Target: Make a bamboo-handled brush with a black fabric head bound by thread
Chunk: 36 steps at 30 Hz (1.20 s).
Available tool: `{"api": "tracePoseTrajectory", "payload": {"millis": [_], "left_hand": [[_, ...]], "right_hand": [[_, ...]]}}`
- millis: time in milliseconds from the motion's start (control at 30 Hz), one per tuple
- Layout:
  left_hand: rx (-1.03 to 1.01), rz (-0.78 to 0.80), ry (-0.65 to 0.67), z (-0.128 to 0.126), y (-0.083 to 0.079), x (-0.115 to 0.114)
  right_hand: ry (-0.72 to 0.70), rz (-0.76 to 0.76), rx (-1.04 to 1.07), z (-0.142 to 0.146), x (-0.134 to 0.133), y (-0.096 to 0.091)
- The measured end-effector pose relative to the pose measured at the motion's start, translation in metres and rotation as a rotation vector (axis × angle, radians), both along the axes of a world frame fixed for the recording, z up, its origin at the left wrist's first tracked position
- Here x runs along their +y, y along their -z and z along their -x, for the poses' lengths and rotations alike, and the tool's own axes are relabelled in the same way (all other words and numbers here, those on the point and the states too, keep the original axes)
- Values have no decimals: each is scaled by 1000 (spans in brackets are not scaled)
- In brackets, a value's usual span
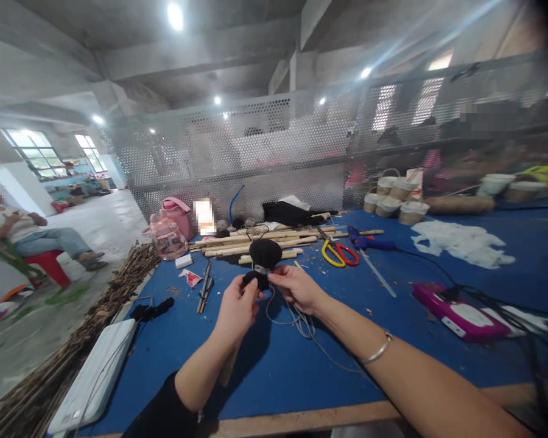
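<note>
In the head view, a grey-banded black bundle (pixel 265 250) is pinched by the left hand (pixel 238 303) and right hand (pixel 301 288), close together above a blue tabletop (pixel 168 371). Scissors (pixel 341 260) are seen at three o'clock, perforated metal screening (pixel 237 146) at twelve, a seated person (pixel 50 234) at nine.

Blue-topped table (pixel 164 365) w/ brown front edge (pixel 310 416) below L hand (pixel 241 304) & R hand (pixel 301 289). Perf. metal partition (pixel 237 149) runs across bkgd beyond both. Gray concrete ceiling (pixel 242 15) w/ beams (pixel 182 59) high above hands, several bright lts. (pixel 175 16) on. Far L of L hand: multi-pane windows (pixel 34 155) w/ daylight coming thru, smooth gray flr. (pixel 112 216); red stool (pixel 57 267) nearer, same side.
</note>
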State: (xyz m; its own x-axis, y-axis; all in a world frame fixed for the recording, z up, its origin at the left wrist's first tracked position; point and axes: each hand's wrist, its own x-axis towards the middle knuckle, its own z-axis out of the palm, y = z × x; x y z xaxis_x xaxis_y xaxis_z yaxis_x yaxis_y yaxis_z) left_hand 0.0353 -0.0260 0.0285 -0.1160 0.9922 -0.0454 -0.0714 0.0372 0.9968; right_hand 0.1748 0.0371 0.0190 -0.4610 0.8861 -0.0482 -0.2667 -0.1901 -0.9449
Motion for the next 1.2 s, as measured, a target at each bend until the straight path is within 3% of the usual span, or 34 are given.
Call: {"api": "tracePoseTrajectory", "payload": {"millis": [233,300,367,433,533,600,667,867,1000,1067,1200], "left_hand": [[-371,270,304,6,-5,1],[-355,375,402,13,-1,6],[-188,387,403,18,1,10],[116,224,217,19,2,10],[587,-303,-179,13,0,1],[780,-573,-252,6,-1,-6],[881,-631,-197,-2,2,-11],[773,-290,-75,-6,14,-5],[646,-328,-84,6,9,3],[505,-265,-56,10,5,4],[81,73,105,13,-3,5]], "right_hand": [[-176,178,124,-5,4,7],[-187,211,126,-7,4,11],[-160,212,127,-6,3,14],[-124,204,128,-4,2,15],[-96,200,129,2,-2,13],[-87,194,127,5,-5,11],[-81,181,118,8,-7,9],[-42,142,26,9,-11,9],[-39,3,-35,9,-12,8],[-25,-56,-54,9,-12,7],[-7,-75,-38,5,-11,5]]}}
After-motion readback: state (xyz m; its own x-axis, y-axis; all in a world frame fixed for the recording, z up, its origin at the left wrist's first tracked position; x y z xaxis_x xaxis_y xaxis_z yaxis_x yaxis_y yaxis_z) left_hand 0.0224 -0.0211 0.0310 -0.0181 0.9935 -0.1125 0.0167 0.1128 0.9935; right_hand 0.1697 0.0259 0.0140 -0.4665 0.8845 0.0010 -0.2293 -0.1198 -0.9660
